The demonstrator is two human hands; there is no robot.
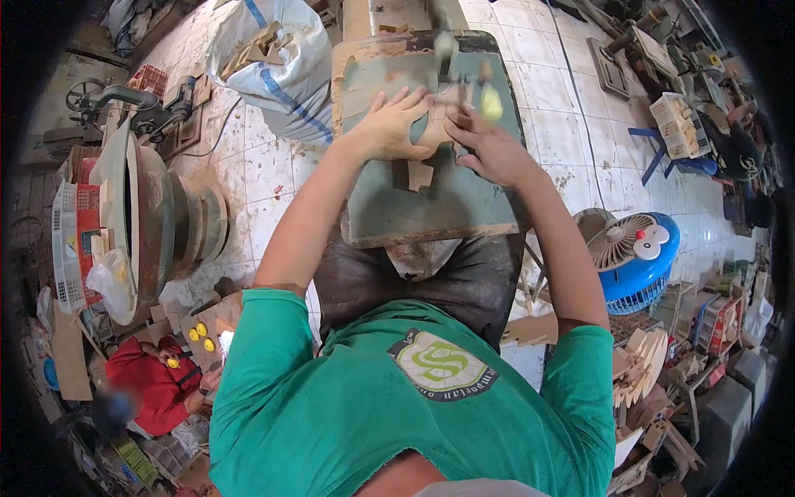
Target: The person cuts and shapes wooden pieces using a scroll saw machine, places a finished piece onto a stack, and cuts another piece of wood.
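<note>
A light-brown piece of wood (441, 123) lies flat on the worn green machine table (373, 211), between my two hands. My left hand (396, 126) rests palm down with its fingers spread, the thumb and forefinger against the wood's left side. On the other side, my right hand (490, 147) has its fingers bunched on the wood's right edge, thumb bent toward me. Just beyond the fingertips stands a blurred upright machine part (446, 54), with a yellowish-green piece (491, 101) to its right. A small wood block (412, 176) sits nearer to me.
A white sack (286, 91) of wood scraps stands beyond the table at left. A blue fan (638, 261) is at my right, near stacked wood pieces (642, 364). Left stands a large round machine (153, 215). A person in red (153, 385) sits at lower left by yellow round pieces.
</note>
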